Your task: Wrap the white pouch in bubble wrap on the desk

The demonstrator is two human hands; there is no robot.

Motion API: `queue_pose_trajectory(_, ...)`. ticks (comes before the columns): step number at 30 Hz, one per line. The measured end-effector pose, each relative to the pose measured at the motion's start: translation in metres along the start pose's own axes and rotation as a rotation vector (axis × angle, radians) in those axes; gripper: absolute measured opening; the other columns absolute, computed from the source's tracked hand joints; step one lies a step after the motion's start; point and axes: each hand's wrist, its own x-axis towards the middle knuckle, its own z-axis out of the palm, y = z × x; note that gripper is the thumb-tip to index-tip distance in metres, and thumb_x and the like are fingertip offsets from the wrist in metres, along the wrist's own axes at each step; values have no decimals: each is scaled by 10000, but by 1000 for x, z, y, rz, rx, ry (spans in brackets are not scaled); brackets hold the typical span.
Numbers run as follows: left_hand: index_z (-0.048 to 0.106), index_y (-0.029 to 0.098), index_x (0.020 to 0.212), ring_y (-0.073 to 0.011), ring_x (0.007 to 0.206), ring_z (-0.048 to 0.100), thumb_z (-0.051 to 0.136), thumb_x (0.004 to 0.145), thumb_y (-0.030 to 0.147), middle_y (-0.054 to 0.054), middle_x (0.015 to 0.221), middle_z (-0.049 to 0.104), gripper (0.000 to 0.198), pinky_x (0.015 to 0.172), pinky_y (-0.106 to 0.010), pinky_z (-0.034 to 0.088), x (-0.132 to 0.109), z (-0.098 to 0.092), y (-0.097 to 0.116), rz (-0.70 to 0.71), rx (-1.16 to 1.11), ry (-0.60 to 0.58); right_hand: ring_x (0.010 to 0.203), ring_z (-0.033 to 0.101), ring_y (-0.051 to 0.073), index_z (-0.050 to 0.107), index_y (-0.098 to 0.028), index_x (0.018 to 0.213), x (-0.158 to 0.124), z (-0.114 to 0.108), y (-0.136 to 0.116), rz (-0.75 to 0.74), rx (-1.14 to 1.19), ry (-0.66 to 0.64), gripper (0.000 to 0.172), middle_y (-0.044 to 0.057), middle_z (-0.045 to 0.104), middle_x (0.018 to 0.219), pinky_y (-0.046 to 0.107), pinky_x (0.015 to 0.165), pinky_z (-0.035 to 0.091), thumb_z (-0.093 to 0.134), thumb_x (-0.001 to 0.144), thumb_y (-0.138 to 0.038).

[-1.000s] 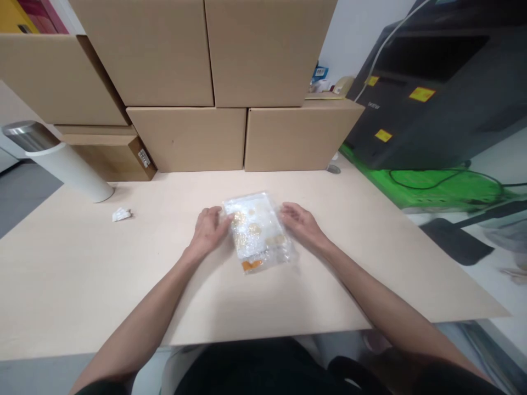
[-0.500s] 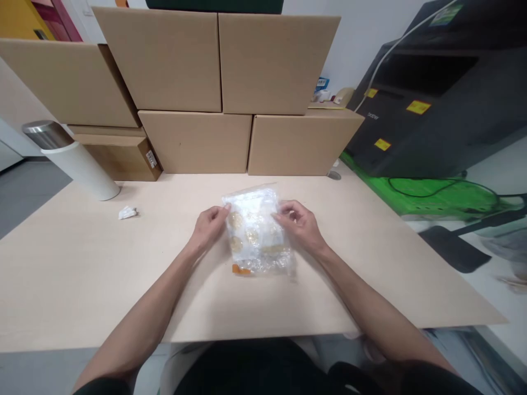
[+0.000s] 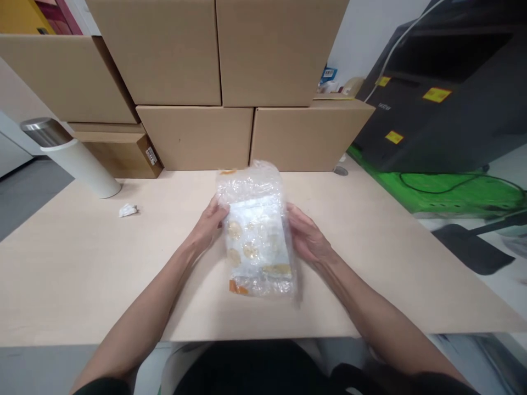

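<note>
A flat packet in clear bubble wrap point(image 3: 257, 236) is held between my two hands over the front middle of the table. Through the plastic show a whitish surface with gold round marks and an orange piece at the lower left corner. My left hand point(image 3: 209, 222) grips its left edge, thumb on top and fingers underneath. On the opposite edge, my right hand point(image 3: 308, 235) holds the wrap with its fingers partly hidden behind it. The upper end of the wrap stands up as a loose flap.
Stacked cardboard boxes point(image 3: 193, 140) line the back of the table point(image 3: 82, 274). A white bottle with a steel cap point(image 3: 84, 167) stands at the left, near a crumpled white scrap point(image 3: 128, 210). At the right are a dark printer point(image 3: 436, 99) and a green surface point(image 3: 453, 192).
The wrap's upper end has been unfolded away from me, so the packet looks longer. Both hands have shifted their hold along its sides.
</note>
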Motion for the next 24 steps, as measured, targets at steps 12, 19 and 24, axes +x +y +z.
queue_pose_trajectory(12, 112, 313, 1599, -367, 1410, 397, 577, 911, 565, -158, 1641, 213, 868, 1104, -574, 388, -19, 25, -3, 171, 591, 161, 807, 700, 214, 676, -199, 974, 4, 2, 13, 235, 132, 68, 317, 46, 746, 904, 376, 795, 570, 802, 750, -386)
queue_pose_trajectory(19, 8, 346, 1604, -448, 1520, -115, 593, 798, 759, -127, 1686, -105, 1078, 1154, -740, 43, -57, 68, -15, 247, 1015, -305, 1028, 678, 255, 689, -213, 1000, 10, 4, 14, 132, 169, -3, 355, 46, 751, 1002, 401, 879, 552, 633, 869, -538)
queue_pose_trajectory(24, -88, 387, 1588, -428, 1516, -157, 607, 868, 627, -86, 1678, -176, 1029, 1160, -736, 59, -56, 66, -21, 283, 994, -274, 1030, 681, 243, 700, -230, 1031, 9, 3, 19, 58, 146, 3, 305, 34, 752, 1030, 386, 884, 549, 689, 841, -470)
